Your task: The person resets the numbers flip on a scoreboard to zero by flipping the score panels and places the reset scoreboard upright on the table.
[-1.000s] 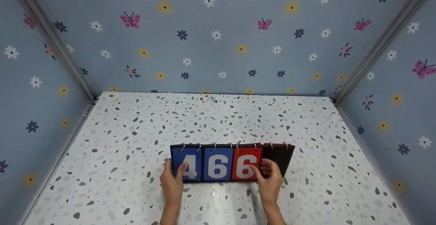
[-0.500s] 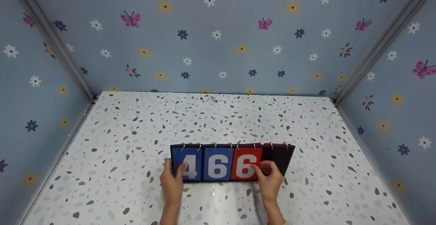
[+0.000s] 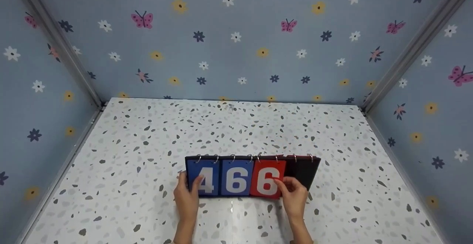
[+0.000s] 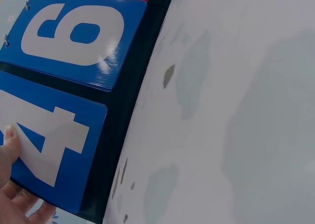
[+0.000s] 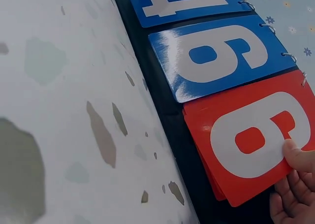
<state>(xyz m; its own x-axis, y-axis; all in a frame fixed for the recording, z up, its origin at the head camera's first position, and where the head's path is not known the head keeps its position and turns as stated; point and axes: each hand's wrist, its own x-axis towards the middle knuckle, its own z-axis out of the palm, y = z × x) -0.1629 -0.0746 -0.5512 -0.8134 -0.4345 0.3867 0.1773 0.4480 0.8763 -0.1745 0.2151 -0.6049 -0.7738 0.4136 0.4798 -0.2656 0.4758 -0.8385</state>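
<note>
At the person's side of the speckled bench (image 3: 229,129), the left hand (image 3: 187,196) grips a flip scoreboard (image 3: 220,179) by its left end, thumb overlapping the 4 — two facing blue cards (image 3: 237,177), then one red card (image 3: 263,168) whose right edge the right hand (image 3: 294,196) pinches, partly covering the black panel (image 3: 307,168). Eight rings (image 3: 232,158) line the top — flowered walls (image 3: 221,74) stand around.

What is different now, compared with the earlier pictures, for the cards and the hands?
The right hand, pinching the red 6 card by its right edge, has drawn its lower part slightly outward, toward the person. The left hand on the black board, the blue 4 card and the blue 6 card stayed as they were.
</note>
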